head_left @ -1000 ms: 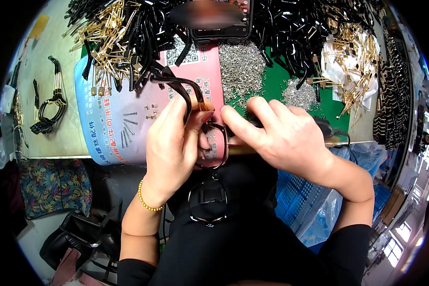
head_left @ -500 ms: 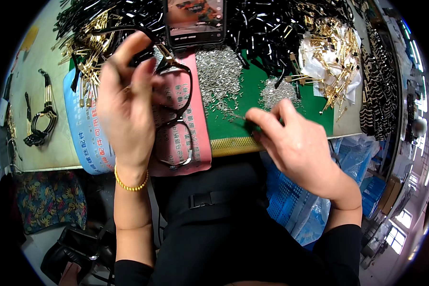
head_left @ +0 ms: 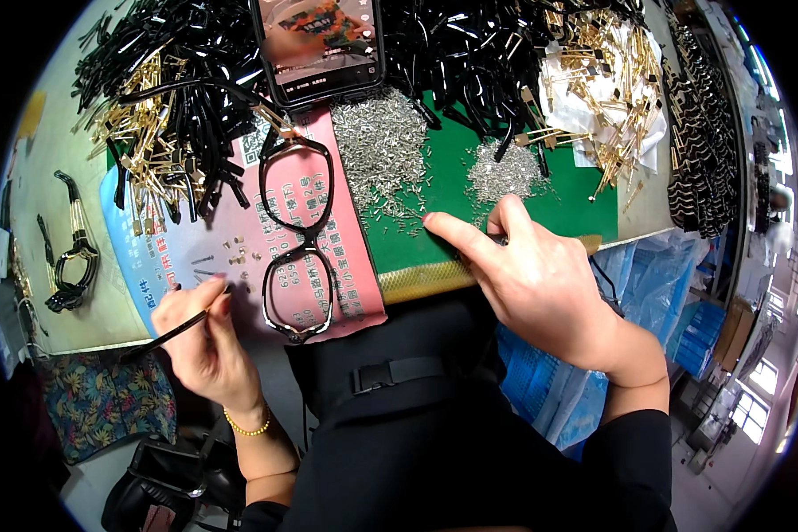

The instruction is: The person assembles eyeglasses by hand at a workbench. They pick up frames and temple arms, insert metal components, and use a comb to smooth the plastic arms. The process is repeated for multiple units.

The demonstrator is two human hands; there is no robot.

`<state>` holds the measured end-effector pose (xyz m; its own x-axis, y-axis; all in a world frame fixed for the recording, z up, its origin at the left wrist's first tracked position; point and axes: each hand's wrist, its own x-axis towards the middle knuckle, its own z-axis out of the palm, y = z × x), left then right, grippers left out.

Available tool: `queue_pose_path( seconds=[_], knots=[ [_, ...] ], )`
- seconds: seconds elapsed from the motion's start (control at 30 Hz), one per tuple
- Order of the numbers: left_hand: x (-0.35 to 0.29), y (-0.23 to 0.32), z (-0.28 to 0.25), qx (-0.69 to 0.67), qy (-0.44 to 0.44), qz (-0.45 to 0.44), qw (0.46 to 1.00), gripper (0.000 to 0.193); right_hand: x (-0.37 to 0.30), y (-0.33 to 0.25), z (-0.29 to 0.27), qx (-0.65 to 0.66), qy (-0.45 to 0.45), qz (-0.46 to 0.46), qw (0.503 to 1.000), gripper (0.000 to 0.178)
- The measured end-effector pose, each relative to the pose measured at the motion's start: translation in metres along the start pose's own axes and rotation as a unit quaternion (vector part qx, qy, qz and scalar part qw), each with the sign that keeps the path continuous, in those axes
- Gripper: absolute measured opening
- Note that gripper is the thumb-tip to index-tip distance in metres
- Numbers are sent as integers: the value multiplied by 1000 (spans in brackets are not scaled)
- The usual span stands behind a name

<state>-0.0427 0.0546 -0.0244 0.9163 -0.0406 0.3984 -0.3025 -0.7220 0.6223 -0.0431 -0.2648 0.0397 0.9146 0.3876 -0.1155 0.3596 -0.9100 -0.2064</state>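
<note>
Head view, left hand point(head_left: 206, 341) grips thin tool point(head_left: 173, 332), tip hidden

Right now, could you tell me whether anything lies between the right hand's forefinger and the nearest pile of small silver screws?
Nothing visible does. The right hand points its forefinger at the edge of the silver screws on bare green mat.

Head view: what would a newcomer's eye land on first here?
Probably the black glasses frame lying open on the pink sheet at centre, between the two hands. The left hand holds a thin black rod at the near table edge, while the right hand points a finger at the silver screws heaped on the green mat. Behind, a phone leans amid piles of black and gold parts.
</note>
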Motion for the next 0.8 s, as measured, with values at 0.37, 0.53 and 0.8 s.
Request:
queue_pose_path(
  seconds=[0.37,0.53,0.8],
  knots=[
    [-22,23,2,-39,-115,237,964,27,7,-8,-14,69,-19,-18,997,72],
    [-8,30,29,-146,-90,118,978,29,24,-28,-25,120,-70,-149,979,63],
    [0,32,25,-190,-111,98,970,29,29,-19,-10,115,-80,-191,972,60]
  ],
)
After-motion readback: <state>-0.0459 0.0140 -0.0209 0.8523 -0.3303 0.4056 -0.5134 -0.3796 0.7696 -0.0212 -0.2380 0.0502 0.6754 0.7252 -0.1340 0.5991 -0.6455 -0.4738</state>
